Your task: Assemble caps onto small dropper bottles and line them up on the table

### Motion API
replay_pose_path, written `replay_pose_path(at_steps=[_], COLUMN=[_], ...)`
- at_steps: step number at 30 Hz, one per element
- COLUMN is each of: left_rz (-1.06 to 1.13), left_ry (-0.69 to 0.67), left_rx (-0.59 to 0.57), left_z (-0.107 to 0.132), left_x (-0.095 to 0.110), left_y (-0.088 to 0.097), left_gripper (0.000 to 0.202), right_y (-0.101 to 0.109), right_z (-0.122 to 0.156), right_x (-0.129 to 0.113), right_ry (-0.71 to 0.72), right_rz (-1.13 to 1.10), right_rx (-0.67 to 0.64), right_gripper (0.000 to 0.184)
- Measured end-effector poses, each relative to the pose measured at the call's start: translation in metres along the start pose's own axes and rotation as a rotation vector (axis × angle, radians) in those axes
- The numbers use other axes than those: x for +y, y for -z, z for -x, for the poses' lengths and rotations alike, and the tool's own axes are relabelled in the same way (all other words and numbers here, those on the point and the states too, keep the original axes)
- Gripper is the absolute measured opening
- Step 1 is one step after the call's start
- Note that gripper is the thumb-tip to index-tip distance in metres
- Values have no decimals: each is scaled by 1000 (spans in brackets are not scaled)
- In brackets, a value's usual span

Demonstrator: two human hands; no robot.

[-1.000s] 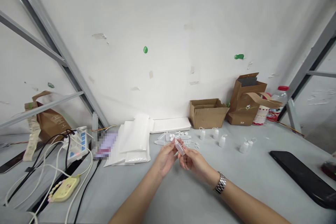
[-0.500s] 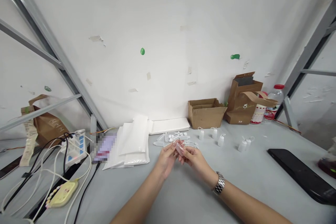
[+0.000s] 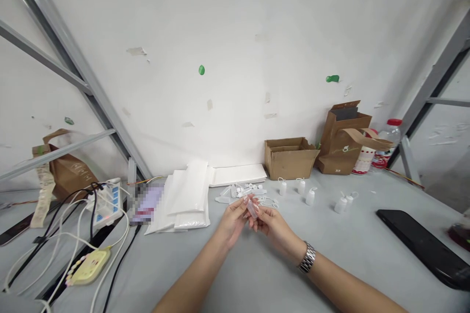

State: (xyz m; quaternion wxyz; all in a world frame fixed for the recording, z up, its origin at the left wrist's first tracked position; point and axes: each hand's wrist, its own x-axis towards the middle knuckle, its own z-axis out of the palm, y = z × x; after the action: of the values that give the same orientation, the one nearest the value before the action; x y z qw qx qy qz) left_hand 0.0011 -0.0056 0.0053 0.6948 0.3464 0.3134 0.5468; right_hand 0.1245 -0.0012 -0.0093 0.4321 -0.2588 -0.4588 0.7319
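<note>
One clear vial in the shared pinch of left hand and right hand — five white bottles upright nearby

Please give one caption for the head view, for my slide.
Left hand and right hand hold a small clear vial over a grey table, near white bottles and a cardboard box.

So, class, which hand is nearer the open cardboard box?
Right. The right hand sits in front of the cardboard box, slightly left of it; the left hand, sharing the small clear bottle, is farther left.
</note>
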Motion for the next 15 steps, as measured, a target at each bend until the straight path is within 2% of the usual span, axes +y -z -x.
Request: replay_pose_path(at_steps=[4,7,9,13,15], left_rz=[-45,-66,-55,-58,-63], left_ry=[-8,-63,-134,-180,-173], left_rx=[27,85,179,361,406], left_z=[3,1,-3,-10,-11], left_x=[-2,-2,0,6,8], left_y=[-5,-3,3,21,26], left_gripper=[43,43,39,38,38], right_y=[1,6,12,28,37], right_z=[-1,-4,-7,-25,-40], right_x=[0,1,-1,-10,-16], right_ry=[-3,-22,35,345,381], right_rz=[-2,162,409,1032,1342], right_rx=[-19,-27,19,252,313], right_gripper=[39,44,43,26,24])
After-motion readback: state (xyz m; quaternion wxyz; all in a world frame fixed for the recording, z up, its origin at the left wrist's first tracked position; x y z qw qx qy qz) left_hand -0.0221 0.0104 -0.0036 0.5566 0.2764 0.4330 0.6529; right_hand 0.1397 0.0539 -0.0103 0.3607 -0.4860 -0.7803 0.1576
